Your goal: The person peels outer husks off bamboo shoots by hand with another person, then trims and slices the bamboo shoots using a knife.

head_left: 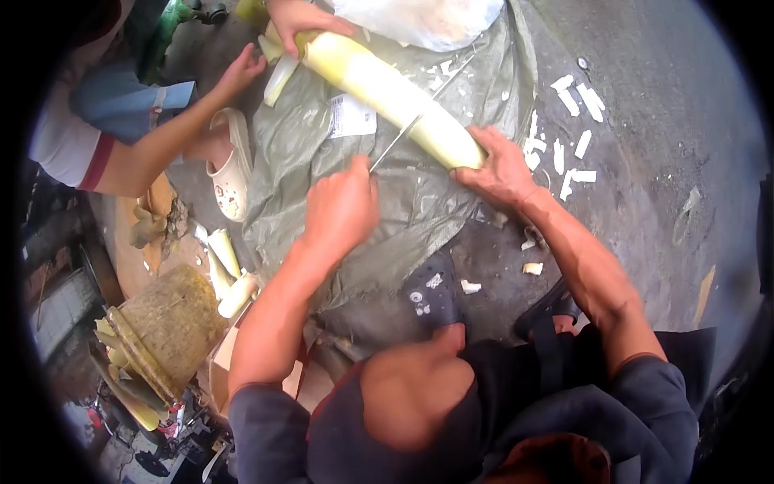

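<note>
A long, pale yellow-white plant stem [375, 81], like a peeled banana trunk, lies slantwise over a grey-green plastic sheet [298, 177]. My left hand [343, 206] is closed in a fist round the handle of a long thin knife [393, 149], seen nearly edge-on. Its blade crosses the stem, and the tip shows beyond the far side; how deep it sits I cannot tell. At the stem's near right end, my right hand [500, 169] grips it with the thumb underneath. Another person's hand [302, 20] rests on the far end, beside a loose peeled strip [280, 81].
White cut pieces [568, 101] lie scattered on the dark floor at right. A white plastic bag [419, 20] is at the top. The other person's clog [230, 165] stands at the sheet's left edge. Lower left are a wooden block [173, 323], a cardboard box [222, 363] and pale stem pieces [224, 252].
</note>
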